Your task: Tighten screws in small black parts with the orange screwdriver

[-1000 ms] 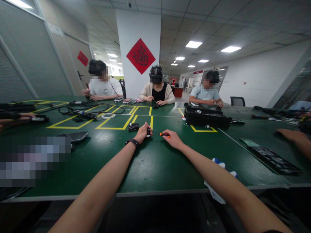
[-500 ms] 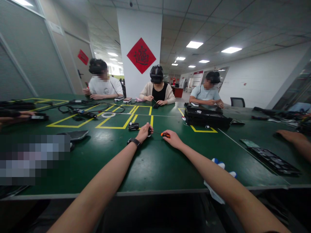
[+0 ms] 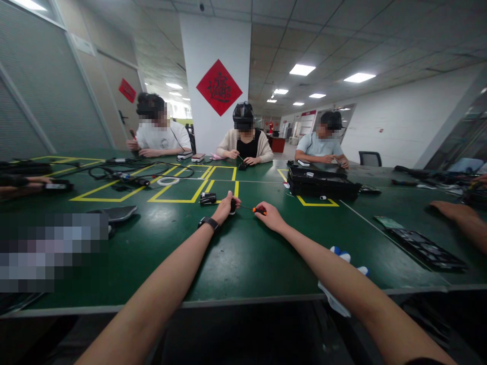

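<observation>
My left hand [image 3: 225, 207], with a black watch on its wrist, is closed around a small black part [image 3: 233, 205] with a pale lower end, held just above the table; its exact kind is hidden by the fingers. My right hand [image 3: 269, 216] grips the orange and black handle of a screwdriver [image 3: 260, 211]. The thin shaft points left, its tip at or close to the part in my left hand; contact cannot be made out. Just left of my left hand lies a black cylindrical piece [image 3: 207, 198] on the green table [image 3: 243, 274].
Blue and white gloves [image 3: 337, 299] lie partly under my right forearm. A black case [image 3: 323, 183] stands right of centre, a circuit board assembly [image 3: 422, 244] farther right. Cables [image 3: 125, 177] and a white ring [image 3: 168, 181] lie left. Several people sit around the table.
The view has shifted very slightly. Both hands keep almost the same place and grip, with the screwdriver still pointing at the small black part.
</observation>
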Demonstrator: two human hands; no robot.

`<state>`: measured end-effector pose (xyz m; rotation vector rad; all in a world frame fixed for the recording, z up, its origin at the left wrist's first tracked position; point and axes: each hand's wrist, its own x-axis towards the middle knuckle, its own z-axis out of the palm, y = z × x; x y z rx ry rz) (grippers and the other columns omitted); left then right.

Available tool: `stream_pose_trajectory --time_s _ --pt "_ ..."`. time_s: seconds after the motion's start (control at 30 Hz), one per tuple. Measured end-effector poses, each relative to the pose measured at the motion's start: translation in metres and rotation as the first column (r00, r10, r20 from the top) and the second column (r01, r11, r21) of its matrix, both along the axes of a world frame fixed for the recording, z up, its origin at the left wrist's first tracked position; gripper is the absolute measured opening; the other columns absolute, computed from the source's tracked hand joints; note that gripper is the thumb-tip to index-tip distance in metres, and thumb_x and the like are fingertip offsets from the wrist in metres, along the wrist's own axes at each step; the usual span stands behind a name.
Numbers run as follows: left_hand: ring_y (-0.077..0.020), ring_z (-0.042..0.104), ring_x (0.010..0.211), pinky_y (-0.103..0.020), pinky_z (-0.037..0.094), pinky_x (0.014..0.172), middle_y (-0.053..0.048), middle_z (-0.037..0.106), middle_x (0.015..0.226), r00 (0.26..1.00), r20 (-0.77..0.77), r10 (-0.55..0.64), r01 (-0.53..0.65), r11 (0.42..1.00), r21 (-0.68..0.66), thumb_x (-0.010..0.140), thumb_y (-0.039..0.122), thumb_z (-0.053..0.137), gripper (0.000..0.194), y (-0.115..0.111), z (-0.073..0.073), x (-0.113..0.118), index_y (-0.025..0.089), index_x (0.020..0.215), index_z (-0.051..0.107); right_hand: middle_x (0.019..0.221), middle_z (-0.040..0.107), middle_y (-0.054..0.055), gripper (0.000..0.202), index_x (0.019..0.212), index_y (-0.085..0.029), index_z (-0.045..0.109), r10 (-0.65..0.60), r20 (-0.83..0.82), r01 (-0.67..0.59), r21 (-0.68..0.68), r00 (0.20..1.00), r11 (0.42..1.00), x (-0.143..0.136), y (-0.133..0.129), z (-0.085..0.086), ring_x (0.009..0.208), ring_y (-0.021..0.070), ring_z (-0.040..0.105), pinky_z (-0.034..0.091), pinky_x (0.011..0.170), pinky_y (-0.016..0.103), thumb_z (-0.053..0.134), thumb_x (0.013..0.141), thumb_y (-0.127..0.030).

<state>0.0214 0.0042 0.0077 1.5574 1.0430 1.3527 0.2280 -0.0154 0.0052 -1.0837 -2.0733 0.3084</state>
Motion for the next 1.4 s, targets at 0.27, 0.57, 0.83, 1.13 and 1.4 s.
stream_pose_trajectory --time_s 0.27,0.57,0.83,1.13,1.4 --pt "-0.0134 0.055 0.068 -0.028 0.041 0.070 -0.006 0.060 0.078 0.995 0.085 -0.046 0.049 0.998 -0.041 0.076 0.056 0.031 0.053 0.010 -0.006 -0.002 0.012 0.082 0.060 0.080 0.056 0.003 0.015 0.076 -0.015 0.058 -0.019 -0.001 0.019 -0.004 1.000 1.000 0.002 0.003 -0.001 0.076 0.0121 0.049 0.037 0.072 0.025 0.045 0.076 -0.024" --pt "-0.0119 0.052 0.064 -0.025 0.040 0.063 -0.002 0.058 0.070 0.998 -0.066 -0.003 0.005 1.000 0.026 0.069 0.052 0.046 0.039 0.003 -0.002 0.000 0.016 0.077 0.056 0.084 0.057 0.002 0.017 0.087 -0.016 0.056 0.013 -0.035 -0.015 -0.056 0.999 0.998 0.001 0.003 -0.001 0.076 0.0117 0.050 0.038 0.071 0.024 0.049 0.074 -0.026" --pt "-0.0119 0.052 0.063 -0.025 0.040 0.061 -0.001 0.058 0.067 0.988 -0.142 0.053 -0.044 0.997 0.066 0.065 0.052 0.051 0.037 -0.002 0.000 0.002 0.017 0.079 0.053 0.084 0.058 0.003 0.019 0.080 -0.016 0.060 0.018 0.014 -0.018 -0.045 1.000 0.999 0.002 0.007 -0.001 0.080 0.0125 0.050 0.037 0.076 0.026 0.042 0.078 -0.020" --pt "-0.0118 0.051 0.061 -0.025 0.040 0.060 0.000 0.057 0.066 0.982 -0.172 0.078 -0.063 0.994 0.092 0.064 0.049 0.055 0.035 -0.004 0.001 0.001 0.017 0.078 0.054 0.087 0.057 0.003 0.017 0.088 -0.016 0.056 0.023 -0.064 -0.028 -0.077 0.998 0.997 0.002 0.003 0.001 0.079 0.0119 0.051 0.038 0.074 0.026 0.047 0.075 -0.022" --pt "-0.0121 0.051 0.062 -0.026 0.040 0.060 -0.001 0.056 0.066 0.978 -0.192 0.081 -0.064 0.994 0.094 0.064 0.047 0.055 0.034 -0.004 0.001 0.000 0.017 0.079 0.054 0.083 0.056 0.003 0.013 0.080 -0.016 0.057 0.000 0.000 0.000 -0.011 1.000 1.000 0.003 0.004 0.001 0.078 0.0124 0.049 0.038 0.074 0.027 0.047 0.075 -0.022"
